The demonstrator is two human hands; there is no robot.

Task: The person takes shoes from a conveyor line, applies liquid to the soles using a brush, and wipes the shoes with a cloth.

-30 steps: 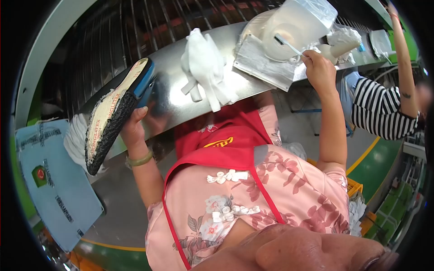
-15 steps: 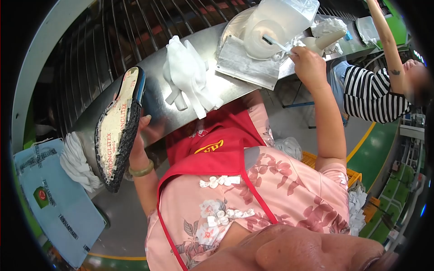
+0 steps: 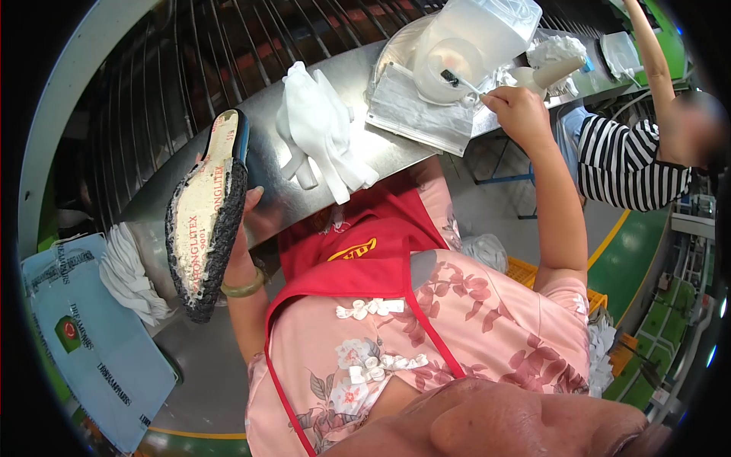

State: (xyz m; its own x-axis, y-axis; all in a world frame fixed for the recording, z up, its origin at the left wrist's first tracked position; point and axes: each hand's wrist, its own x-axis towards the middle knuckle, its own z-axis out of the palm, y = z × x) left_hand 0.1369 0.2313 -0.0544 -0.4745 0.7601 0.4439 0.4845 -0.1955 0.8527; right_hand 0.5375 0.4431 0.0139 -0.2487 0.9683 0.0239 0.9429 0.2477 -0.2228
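My left hand [image 3: 242, 242], with a bangle at its wrist, is closed around a black textured shoe upper [image 3: 217, 228]. Its pale underside with red print faces up; most of my fingers are hidden behind it. In my right hand [image 3: 519, 114] the white handle of a small brush [image 3: 466, 85] is pinched between thumb and fingers. The dark bristles hover at the mouth of a translucent white container [image 3: 435, 90]. Beside that lies a flat grey-white plate [image 3: 419, 107]. A white cloth bundle [image 3: 320, 122] rests on the metal table between my hands.
The metal table [image 3: 266, 186] borders a rack of bars [image 3: 190, 68]. White cloths [image 3: 131, 274] and a blue printed board [image 3: 95, 343] are at the left. A pale bottle [image 3: 544, 75] and crumpled white material [image 3: 560, 49] lie beyond my right hand. A person in stripes [image 3: 628, 160] is at the right.
My right hand has drawn the brush slightly back toward me, and its bristles have turned into clearer view. The shoe upper in my left hand has shifted a little right.
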